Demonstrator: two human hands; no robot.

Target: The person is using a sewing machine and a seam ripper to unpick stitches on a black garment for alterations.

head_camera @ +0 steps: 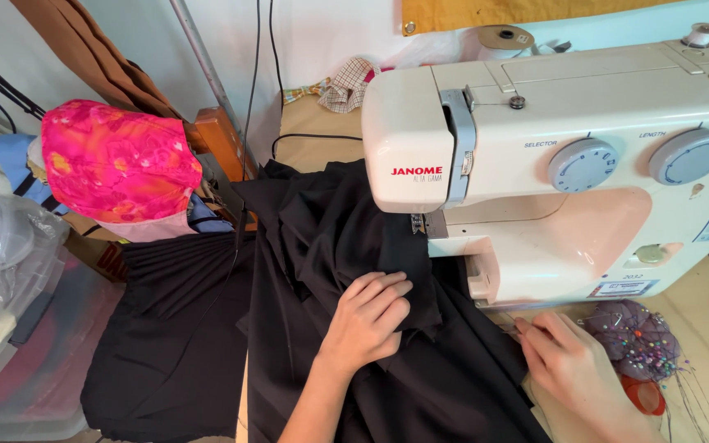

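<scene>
Black cloth (pixel 330 246) feeding under sewing machine (pixel 551 156); left hand (pixel 367 320) pressing flat, fingers together; right hand (pixel 572 365) pinching cloth edge. Keeping cloth taut.

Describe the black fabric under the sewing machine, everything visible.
The black woven fabric is matte, plain and heavily folded, with several layered pleats. It lies across the tan table, runs under the presser foot of the white plastic sewing machine and spills off the table's left edge towards the floor. The left hand lies flat on a folded flap just in front of the needle. The right hand rests at its right edge, fingers pinching something too small to tell.
</scene>
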